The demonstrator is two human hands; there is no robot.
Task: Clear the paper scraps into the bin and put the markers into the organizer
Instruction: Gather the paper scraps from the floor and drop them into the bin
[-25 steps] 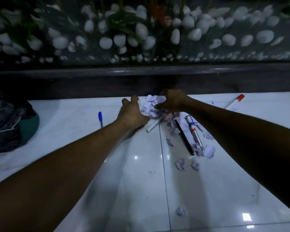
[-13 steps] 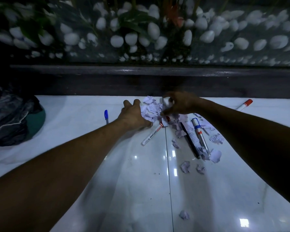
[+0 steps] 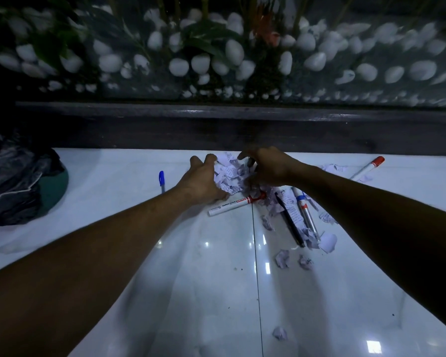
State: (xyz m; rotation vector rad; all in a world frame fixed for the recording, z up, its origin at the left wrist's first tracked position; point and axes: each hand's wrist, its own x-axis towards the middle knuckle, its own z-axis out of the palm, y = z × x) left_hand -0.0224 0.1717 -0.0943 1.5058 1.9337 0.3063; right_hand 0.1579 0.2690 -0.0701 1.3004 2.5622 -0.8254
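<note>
White tiled floor, pebble bed behind. Both hands, left and right, fingers curled round scraps; markers beside; black bag left.

the floor is glossy white tile, with a thin dark grout line running from near to far and small bright reflections of overhead light scattered across it, one square glint near the lower right corner. a few dark specks lie on the tile. along the far edge of the floor runs a dark, wood-like ledge with a faint sheen along its top. behind it sits a bed of smooth white pebbles on dark ground, with green leaves and thin stems rising among them, and one orange-red bloom. the scene is dim, with a cool bluish cast.
</note>
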